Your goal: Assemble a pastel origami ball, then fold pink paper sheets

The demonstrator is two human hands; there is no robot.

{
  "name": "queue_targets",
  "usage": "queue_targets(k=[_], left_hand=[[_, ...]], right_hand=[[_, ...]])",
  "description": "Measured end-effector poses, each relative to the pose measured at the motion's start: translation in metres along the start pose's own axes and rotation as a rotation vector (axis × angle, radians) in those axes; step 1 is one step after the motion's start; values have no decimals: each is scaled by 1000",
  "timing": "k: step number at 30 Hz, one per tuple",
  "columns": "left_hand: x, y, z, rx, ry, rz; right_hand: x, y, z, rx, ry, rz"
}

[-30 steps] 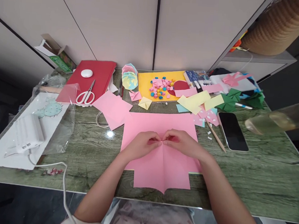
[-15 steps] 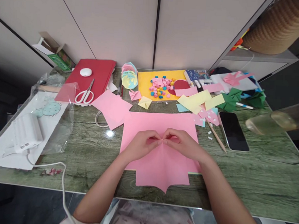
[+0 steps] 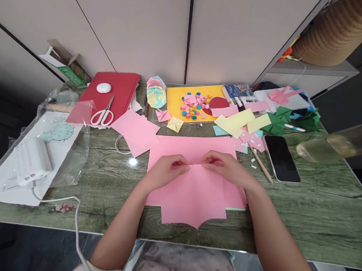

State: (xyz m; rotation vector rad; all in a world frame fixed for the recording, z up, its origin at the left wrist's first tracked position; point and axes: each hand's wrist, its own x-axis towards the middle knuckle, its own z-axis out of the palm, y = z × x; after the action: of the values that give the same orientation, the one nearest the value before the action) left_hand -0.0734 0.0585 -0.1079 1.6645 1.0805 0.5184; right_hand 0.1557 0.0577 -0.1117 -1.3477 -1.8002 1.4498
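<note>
A creased pink sheet of paper (image 3: 197,198) with a scalloped near edge lies over a larger stack of pink paper (image 3: 164,146). My left hand (image 3: 169,169) pinches its far edge left of the middle crease. On the other side of that crease, my right hand (image 3: 224,167) pinches the same edge between thumb and fingers. A short stretch of the edge shows between the two hands. The scalloped end hangs past the stack toward the table's front edge.
White-handled scissors (image 3: 102,114) rest on a red folder (image 3: 122,90). Pink sheets (image 3: 137,130) lie to the left. Candy-like bits sit on yellow paper (image 3: 174,96). A pencil (image 3: 264,168) and a phone (image 3: 282,159) are to the right. A white power bank (image 3: 33,160) trails a cable.
My hands have moved apart along the paper's far edge, from nearly touching at the middle to either side of it. The sheet looks flatter, its near edge slightly shifted left.
</note>
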Motion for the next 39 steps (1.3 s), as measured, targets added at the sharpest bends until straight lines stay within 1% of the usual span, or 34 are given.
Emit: queue_targets(k=[4, 6, 8, 12, 14, 20, 25, 29, 32, 39], left_hand=[[0, -13, -16, 40, -29, -84], [2, -19, -20, 42, -7, -101], [4, -24, -20, 54, 52, -103], [9, -27, -15, 90, 203, -114], [11, -28, -13, 96, 249, -130], [13, -32, -11, 100, 295, -151], [15, -35, -12, 78, 302, -144], [15, -36, -15, 46, 305, -137], [14, -36, -18, 6, 302, -117], [14, -40, -23, -79, 306, -94]], right_hand=[[6, 19, -14, -7, 71, 27], [10, 27, -17, 0, 97, 25], [14, 32, -18, 10, 132, 20], [19, 40, -14, 27, 207, 12], [20, 42, -11, 33, 238, 9], [23, 45, -5, 40, 316, 11], [22, 47, -2, 37, 349, 8], [22, 47, -5, 42, 358, -6], [21, 45, -8, 40, 342, -10], [11, 31, -11, -55, 189, 46]])
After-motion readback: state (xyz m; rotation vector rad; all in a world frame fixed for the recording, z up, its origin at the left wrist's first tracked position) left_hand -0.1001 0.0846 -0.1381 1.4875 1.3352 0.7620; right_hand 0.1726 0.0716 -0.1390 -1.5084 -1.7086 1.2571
